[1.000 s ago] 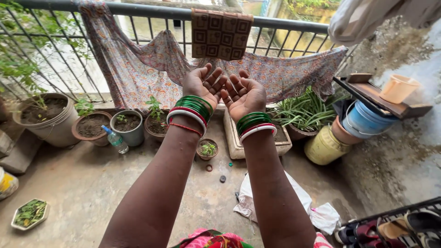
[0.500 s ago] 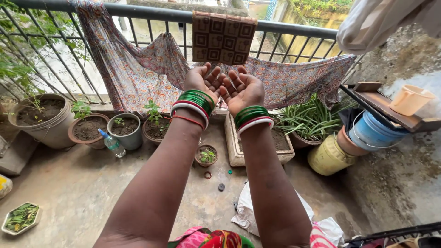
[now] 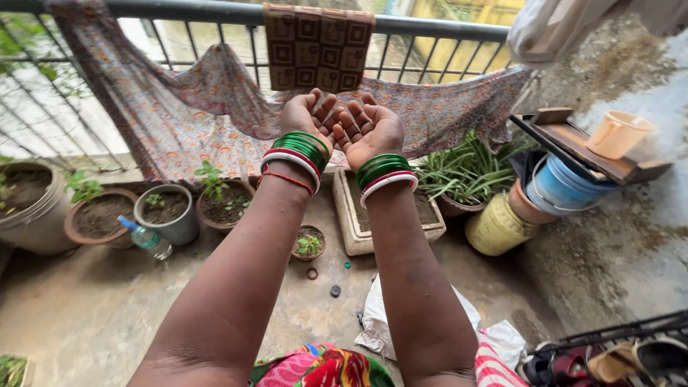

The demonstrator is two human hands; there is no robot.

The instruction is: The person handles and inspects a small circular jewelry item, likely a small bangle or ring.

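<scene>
I hold both arms out in front of me, palms up and side by side. My left hand [image 3: 309, 113] and my right hand [image 3: 370, 126] are cupped with the fingers curled slightly and nothing in them. Green, red and white bangles [image 3: 295, 158] ring the left wrist, and similar bangles [image 3: 385, 173] ring the right. The hands are raised just below a brown patterned cloth [image 3: 317, 46] draped over the balcony railing [image 3: 430, 29]. A long floral fabric [image 3: 179, 122] hangs along the railing behind them.
Potted plants [image 3: 165, 211] line the floor under the railing, with a plastic bottle [image 3: 145, 239] and a rectangular planter [image 3: 355, 236]. At right stand a yellow pot [image 3: 498, 229], a blue bucket [image 3: 570, 188] and a beige mug [image 3: 616, 133] on a board. White bags [image 3: 380, 315] and sandals [image 3: 609, 358] lie near me.
My hands have drawn closer together and stay cupped and empty. The view has shifted right, so the pots slid left in the frame.
</scene>
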